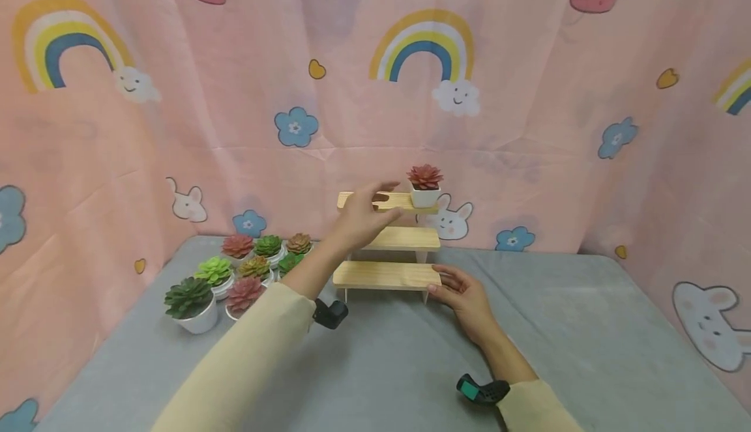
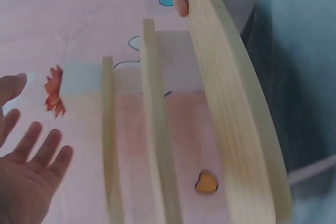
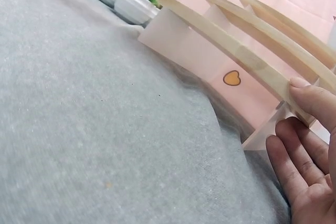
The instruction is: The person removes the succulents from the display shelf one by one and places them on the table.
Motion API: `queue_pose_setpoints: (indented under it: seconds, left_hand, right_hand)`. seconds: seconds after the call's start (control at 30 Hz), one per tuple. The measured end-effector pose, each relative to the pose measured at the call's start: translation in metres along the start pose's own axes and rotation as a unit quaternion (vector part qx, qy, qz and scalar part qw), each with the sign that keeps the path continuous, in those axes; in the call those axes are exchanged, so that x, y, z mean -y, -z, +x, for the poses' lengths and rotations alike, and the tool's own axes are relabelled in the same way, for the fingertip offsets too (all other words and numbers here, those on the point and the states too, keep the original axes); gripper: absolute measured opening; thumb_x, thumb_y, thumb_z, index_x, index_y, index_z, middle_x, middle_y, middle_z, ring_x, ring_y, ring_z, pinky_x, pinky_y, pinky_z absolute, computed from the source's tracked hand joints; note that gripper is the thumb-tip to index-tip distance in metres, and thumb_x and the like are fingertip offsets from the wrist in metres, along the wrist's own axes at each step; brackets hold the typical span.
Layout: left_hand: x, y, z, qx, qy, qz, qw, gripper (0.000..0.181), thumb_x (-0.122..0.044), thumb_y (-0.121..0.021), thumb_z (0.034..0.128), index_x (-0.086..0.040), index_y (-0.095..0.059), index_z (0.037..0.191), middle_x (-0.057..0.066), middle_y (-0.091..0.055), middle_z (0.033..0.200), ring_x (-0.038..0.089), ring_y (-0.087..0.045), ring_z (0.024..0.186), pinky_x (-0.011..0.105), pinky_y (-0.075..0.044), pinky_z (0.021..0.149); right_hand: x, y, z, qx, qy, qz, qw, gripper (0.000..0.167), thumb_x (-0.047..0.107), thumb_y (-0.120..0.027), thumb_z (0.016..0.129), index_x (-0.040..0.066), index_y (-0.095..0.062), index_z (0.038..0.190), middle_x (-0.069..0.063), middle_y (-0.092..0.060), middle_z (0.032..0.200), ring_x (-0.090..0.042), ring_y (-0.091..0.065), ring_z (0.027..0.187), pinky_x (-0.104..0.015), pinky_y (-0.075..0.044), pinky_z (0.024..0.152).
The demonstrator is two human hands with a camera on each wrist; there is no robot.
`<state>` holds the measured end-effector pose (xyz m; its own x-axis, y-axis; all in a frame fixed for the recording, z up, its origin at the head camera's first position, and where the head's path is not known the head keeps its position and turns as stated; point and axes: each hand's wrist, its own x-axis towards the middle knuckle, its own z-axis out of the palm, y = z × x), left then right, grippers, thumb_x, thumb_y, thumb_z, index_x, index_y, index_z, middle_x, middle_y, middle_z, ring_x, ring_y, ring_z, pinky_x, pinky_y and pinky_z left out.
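A three-tier wooden display stand (image 1: 387,277) with pale supports stands at the back of the table. One red artificial succulent (image 1: 425,178) in a square white pot sits at the right end of its top tier. My left hand (image 1: 359,222) hovers by the left part of that tier, fingers spread and holding nothing; in the left wrist view a gap separates the hand (image 2: 31,177) from the boards. The right hand (image 1: 467,302) grips the bottom tier's right end. Its thumb (image 3: 310,98) lies against the board while the other fingers curl underneath.
Several potted artificial succulents, among them a dark green one (image 1: 189,298) and a bright green one (image 1: 214,270), are grouped on the left of the grey-covered table (image 1: 563,347). Behind hangs a pink printed curtain (image 1: 352,178); my left forearm (image 1: 252,354) passes close to the plants.
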<state>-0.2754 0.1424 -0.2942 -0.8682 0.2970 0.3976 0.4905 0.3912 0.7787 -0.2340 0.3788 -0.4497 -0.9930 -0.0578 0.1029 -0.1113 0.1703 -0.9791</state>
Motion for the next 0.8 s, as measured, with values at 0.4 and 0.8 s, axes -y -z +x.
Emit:
queue_pose_setpoints:
  seconds: [0.4,0.8]
  left_hand:
    - [0.005,-0.036,0.037,-0.066,0.009,-0.037,0.9971,0.051,-0.016,-0.075,0.0905,-0.014,-0.059,0.139,0.013,-0.044,0.154,0.036,-0.042,0.144,0.055,-0.041,0.117]
    - [0.022,-0.054,0.058,-0.027,0.011,-0.089,0.9956,0.061,-0.016,-0.075,0.091,-0.021,-0.052,0.147,0.015,-0.013,0.169,0.043,-0.038,0.146,0.049,-0.045,0.115]
  right_hand:
    - [0.001,-0.004,-0.002,-0.001,0.001,0.017,0.9999,0.052,0.012,-0.076,0.091,0.003,-0.057,0.139,-0.028,-0.066,0.129,-0.001,-0.07,0.096,-0.018,-0.058,0.081]
    - [0.003,-0.003,-0.004,-0.006,-0.013,0.027,0.9995,0.052,0.01,-0.075,0.091,0.002,-0.057,0.14,-0.028,-0.064,0.131,-0.002,-0.069,0.098,-0.018,-0.057,0.081]
